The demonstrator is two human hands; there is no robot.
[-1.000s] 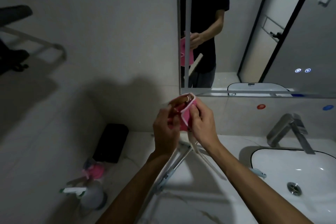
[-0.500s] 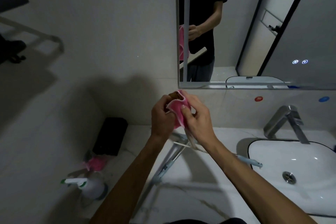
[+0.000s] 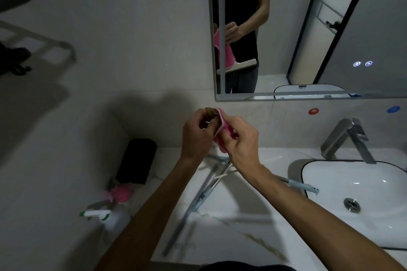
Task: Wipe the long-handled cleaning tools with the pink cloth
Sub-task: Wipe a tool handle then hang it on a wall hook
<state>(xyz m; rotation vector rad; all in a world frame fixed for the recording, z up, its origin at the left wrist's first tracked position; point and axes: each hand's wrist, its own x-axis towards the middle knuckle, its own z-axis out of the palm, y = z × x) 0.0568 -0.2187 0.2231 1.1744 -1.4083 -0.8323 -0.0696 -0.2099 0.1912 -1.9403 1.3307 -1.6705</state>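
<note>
Marble-patterned countertop (image 3: 253, 233), white with thin dark veins, runs along a pale tiled wall in a dim bathroom. At the far left of the counter a black box-like object (image 3: 136, 160) stands against the wall; nearer, a crumpled pink item (image 3: 120, 192) lies beside a white spray bottle (image 3: 108, 218) with a green-trimmed nozzle.

Long-handled cleaning tools (image 3: 204, 193) lie on the counter in the middle: slim metal poles with pale blue plastic joints, crossing one another. One pole's long axis runs from the near left edge up toward the far middle, under the hands; another reaches right, its blue tip (image 3: 308, 188) hanging over the rim of the sink.

Above them, both hands meet in mid-air. The left hand (image 3: 196, 136) has its fingers curled around a small brown-ended part that shows just above them; what it belongs to is hard to tell. The right hand (image 3: 242, 138) pinches the pink cloth (image 3: 222, 132) between thumb and curled fingers, pressing the soft folded fabric against that part.

On the wall behind, a framed mirror (image 3: 308, 28) reflects the person's dark-clothed torso, the cloth and a flat pale squeegee-like blade. To the right sits a glossy white basin (image 3: 330, 182) with a round metal drain, and behind it an angular brushed-metal faucet (image 3: 348, 138).
</note>
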